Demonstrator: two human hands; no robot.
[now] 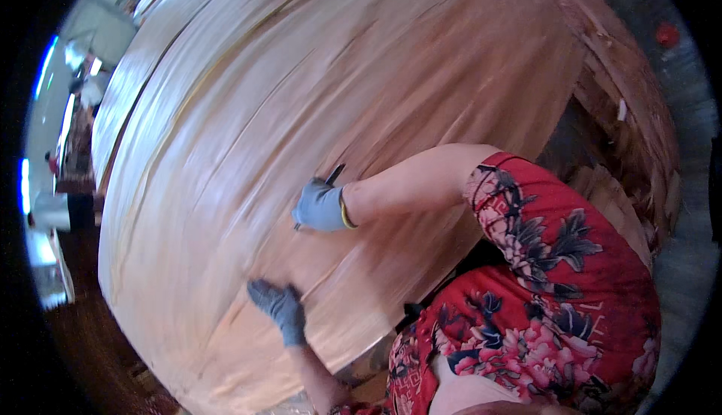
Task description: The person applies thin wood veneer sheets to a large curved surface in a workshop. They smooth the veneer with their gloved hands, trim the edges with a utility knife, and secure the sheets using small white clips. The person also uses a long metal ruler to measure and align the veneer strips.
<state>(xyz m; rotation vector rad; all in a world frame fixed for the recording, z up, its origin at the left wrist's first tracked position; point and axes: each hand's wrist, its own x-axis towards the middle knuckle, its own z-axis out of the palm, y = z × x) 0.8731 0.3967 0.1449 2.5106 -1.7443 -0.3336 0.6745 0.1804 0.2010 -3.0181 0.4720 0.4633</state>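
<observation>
A wide stack of thin pale-orange wood veneer sheets (421, 92) fills most of the view, its surface rippled with long creases. My right hand (321, 206), in a blue-grey glove with a yellow cuff edge, is closed around what looks like a slim black knife (335, 174). The handle end sticks out above the fist, and a small dark tip shows below it near the veneer. Nearer to me, my left hand (280, 308), also gloved, lies on the veneer with its fingers stretched out. It holds nothing that I can see.
Torn veneer scraps (628, 107) hang and pile up along the right side. A small red object (667, 35) lies on the grey floor beyond. Far left, a person in a light top (53, 210) stands near other stacks and bright openings.
</observation>
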